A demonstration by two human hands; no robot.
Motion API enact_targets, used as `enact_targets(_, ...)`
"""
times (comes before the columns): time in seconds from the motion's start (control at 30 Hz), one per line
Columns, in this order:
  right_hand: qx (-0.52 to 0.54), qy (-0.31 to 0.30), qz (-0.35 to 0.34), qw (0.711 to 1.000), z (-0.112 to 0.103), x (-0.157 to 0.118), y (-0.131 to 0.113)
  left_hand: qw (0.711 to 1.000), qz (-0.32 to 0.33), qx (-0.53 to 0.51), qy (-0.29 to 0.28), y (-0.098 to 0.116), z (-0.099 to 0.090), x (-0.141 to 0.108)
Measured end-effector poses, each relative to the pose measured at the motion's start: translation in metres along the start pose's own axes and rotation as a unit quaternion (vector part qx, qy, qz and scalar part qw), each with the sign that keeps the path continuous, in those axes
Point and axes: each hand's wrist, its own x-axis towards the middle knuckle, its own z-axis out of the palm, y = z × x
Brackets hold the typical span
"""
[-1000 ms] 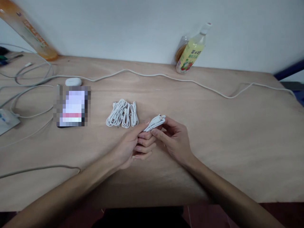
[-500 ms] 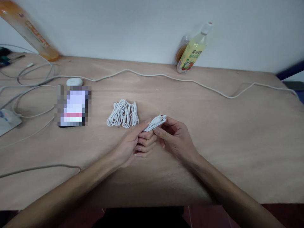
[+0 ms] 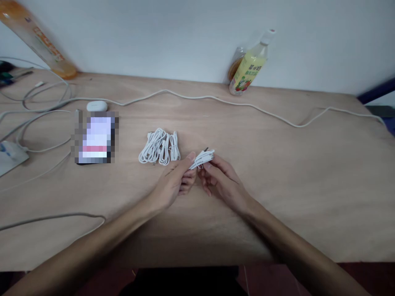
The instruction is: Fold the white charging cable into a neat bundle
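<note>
Fingers (image 3: 191, 156) around coiled white cable (image 3: 203, 157)

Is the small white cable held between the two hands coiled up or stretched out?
Coiled: the small white cable sits as a short, compact bundle pinched between the left hand and right hand, with no loose length trailing onto the wooden table.

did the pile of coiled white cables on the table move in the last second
No. The pile of coiled cables keeps its spot beside the phone; only both hands shifted slightly.
</note>
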Motion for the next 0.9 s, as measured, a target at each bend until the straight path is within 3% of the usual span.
enact_targets(0.33,-0.062,0.020,-0.006,0.998,0.003,-0.002,0.000,0.999,0.036,0.024,0.032,-0.002,0.007,-0.004)
enact_targets(0.53,-0.175,0.127,-0.093,0.972,0.018,-0.011,0.006,0.999,0.033,0.012,0.027,-0.011,0.011,-0.005)
enact_targets(0.67,-0.206,0.174,-0.102,0.957,0.023,-0.015,0.010,0.999,0.033,0.012,0.014,-0.015,0.013,-0.008)
enact_targets(0.9,-0.381,0.208,-0.206,0.877,0.013,-0.012,0.007,0.994,0.069,0.080,0.025,-0.010,0.018,-0.017)
